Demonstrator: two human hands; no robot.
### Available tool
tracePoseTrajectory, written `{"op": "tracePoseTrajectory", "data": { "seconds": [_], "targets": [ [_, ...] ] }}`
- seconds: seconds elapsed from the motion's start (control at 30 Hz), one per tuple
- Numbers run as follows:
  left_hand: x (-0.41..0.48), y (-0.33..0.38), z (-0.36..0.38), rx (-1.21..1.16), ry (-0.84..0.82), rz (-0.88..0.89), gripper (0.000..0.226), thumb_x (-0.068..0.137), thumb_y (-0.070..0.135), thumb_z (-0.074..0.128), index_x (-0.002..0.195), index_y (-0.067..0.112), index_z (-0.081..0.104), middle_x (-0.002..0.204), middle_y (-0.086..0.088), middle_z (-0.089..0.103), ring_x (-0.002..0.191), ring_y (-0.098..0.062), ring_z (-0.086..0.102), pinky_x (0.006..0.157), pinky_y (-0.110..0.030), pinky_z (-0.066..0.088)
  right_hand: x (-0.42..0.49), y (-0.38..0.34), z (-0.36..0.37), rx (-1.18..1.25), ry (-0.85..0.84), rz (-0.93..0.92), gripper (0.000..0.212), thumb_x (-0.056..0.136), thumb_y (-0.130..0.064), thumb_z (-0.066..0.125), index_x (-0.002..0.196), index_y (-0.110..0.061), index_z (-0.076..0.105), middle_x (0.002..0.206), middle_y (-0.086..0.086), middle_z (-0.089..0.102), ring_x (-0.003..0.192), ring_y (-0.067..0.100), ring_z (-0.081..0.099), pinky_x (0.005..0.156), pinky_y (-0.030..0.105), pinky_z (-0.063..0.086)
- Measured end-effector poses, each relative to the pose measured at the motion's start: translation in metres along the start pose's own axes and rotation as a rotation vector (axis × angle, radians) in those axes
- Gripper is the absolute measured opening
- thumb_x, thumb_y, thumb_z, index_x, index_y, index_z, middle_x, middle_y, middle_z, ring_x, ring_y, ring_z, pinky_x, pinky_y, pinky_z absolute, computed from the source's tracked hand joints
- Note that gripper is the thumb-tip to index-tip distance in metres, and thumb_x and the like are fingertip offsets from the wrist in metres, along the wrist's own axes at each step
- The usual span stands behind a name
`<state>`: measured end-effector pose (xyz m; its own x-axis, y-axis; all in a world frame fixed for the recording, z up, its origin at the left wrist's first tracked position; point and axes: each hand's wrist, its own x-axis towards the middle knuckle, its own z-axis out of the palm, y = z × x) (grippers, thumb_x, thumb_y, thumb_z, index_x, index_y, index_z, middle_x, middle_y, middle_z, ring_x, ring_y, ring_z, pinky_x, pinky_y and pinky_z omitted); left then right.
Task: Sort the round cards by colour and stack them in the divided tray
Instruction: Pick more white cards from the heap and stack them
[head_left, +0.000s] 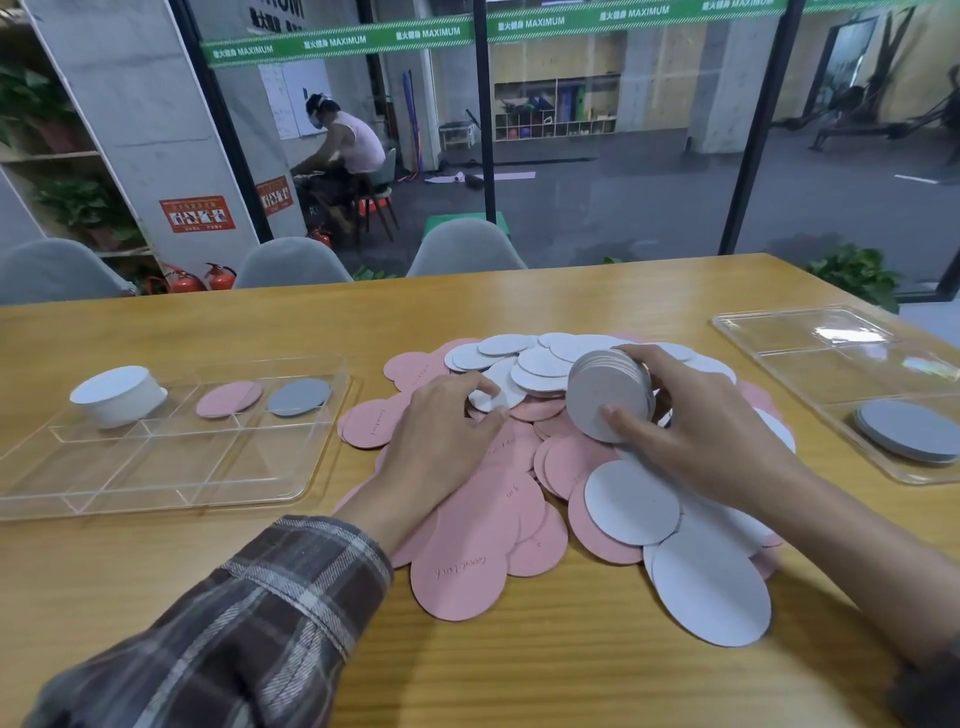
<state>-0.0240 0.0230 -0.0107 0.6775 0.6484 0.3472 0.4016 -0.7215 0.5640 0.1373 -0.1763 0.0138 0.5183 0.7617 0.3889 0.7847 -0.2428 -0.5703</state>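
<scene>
Brown-and-white plaid left sleeve (249, 613)

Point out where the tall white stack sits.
Head view: the tall white stack stands in the back-left compartment of the left divided tray, with a pink card in the next compartment to its right.

Soft, even indoor light with faint shadows; white glare streaks the clear lid (852, 358) near the table's (519, 675) far right corner. Wide-angle bending curves the edges; the sleeve (249, 623) blurs.
</scene>
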Motion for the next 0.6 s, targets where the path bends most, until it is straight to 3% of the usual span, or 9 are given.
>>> {"op": "tracePoseTrajectory", "data": {
  "seconds": [0.07, 0.13, 0.2, 0.3, 0.37, 0.43, 0.6],
  "targets": [
    [0.000, -0.001, 0.000, -0.047, 0.045, 0.003, 0.017, 0.088, 0.033, 0.079, 0.103, 0.027, 0.074, 0.103, 0.004, 0.064, 0.084, -0.003, 0.061, 0.086, -0.029, 0.054, 0.001, 0.001, 0.001, 0.008, 0.002, 0.001, 0.050, 0.092, -0.038, 0.069, 0.139, -0.033, 0.051, 0.096, -0.024, 0.063, 0.086, -0.009, 0.059, 0.065, 0.012, 0.044],
    [-0.001, 0.001, -0.002, -0.097, 0.075, -0.009, 0.017, 0.084, 0.027, 0.084, 0.098, 0.023, 0.076, 0.104, 0.004, 0.062, 0.084, 0.007, 0.061, 0.077, -0.007, 0.046, 0.002, 0.001, 0.003, 0.012, -0.004, 0.005, 0.050, 0.093, -0.040, 0.067, 0.140, -0.035, 0.050, 0.098, -0.022, 0.064, 0.086, -0.010, 0.058, 0.065, 0.014, 0.042],
    [0.000, 0.003, -0.005, -0.175, 0.114, -0.038, 0.014, 0.082, 0.021, 0.085, 0.094, 0.019, 0.079, 0.102, 0.005, 0.067, 0.082, 0.007, 0.063, 0.071, -0.002, 0.044, 0.002, 0.001, 0.004, 0.008, -0.006, 0.006, 0.050, 0.094, -0.041, 0.066, 0.140, -0.036, 0.049, 0.100, -0.019, 0.065, 0.085, -0.009, 0.058, 0.065, 0.015, 0.042],
    [0.001, 0.004, -0.011, -0.343, 0.131, -0.113, 0.011, 0.085, 0.012, 0.082, 0.086, 0.022, 0.077, 0.090, 0.009, 0.076, 0.074, -0.002, 0.071, 0.069, -0.012, 0.052, 0.002, 0.002, 0.004, -0.002, -0.001, 0.002, 0.050, 0.094, -0.042, 0.065, 0.141, -0.035, 0.049, 0.101, -0.016, 0.066, 0.084, -0.008, 0.058, 0.065, 0.015, 0.041],
    [0.002, 0.004, -0.013, -0.478, 0.116, -0.163, 0.014, 0.087, 0.009, 0.079, 0.090, 0.023, 0.075, 0.088, 0.008, 0.076, 0.075, -0.013, 0.075, 0.076, -0.033, 0.063, 0.001, 0.002, 0.004, -0.001, -0.001, -0.001, 0.050, 0.094, -0.042, 0.065, 0.141, -0.035, 0.049, 0.100, -0.017, 0.066, 0.085, -0.007, 0.058, 0.065, 0.016, 0.042],
    [-0.001, 0.005, -0.015, -0.541, 0.127, -0.180, 0.017, 0.088, 0.008, 0.077, 0.095, 0.023, 0.073, 0.089, 0.006, 0.074, 0.080, -0.017, 0.075, 0.080, -0.044, 0.064, 0.001, 0.001, 0.004, 0.008, 0.002, -0.002, 0.050, 0.094, -0.041, 0.065, 0.141, -0.035, 0.049, 0.100, -0.017, 0.066, 0.085, -0.006, 0.059, 0.066, 0.017, 0.043],
    [-0.005, 0.013, -0.019, -0.657, 0.126, -0.093, 0.019, 0.090, 0.004, 0.075, 0.096, 0.022, 0.075, 0.092, 0.007, 0.077, 0.087, -0.007, 0.071, 0.078, -0.032, 0.062, 0.000, 0.001, 0.003, 0.033, 0.009, 0.005, 0.048, 0.091, -0.037, 0.066, 0.137, -0.035, 0.053, 0.099, -0.022, 0.066, 0.085, -0.006, 0.060, 0.066, 0.018, 0.045]
  ]
}}
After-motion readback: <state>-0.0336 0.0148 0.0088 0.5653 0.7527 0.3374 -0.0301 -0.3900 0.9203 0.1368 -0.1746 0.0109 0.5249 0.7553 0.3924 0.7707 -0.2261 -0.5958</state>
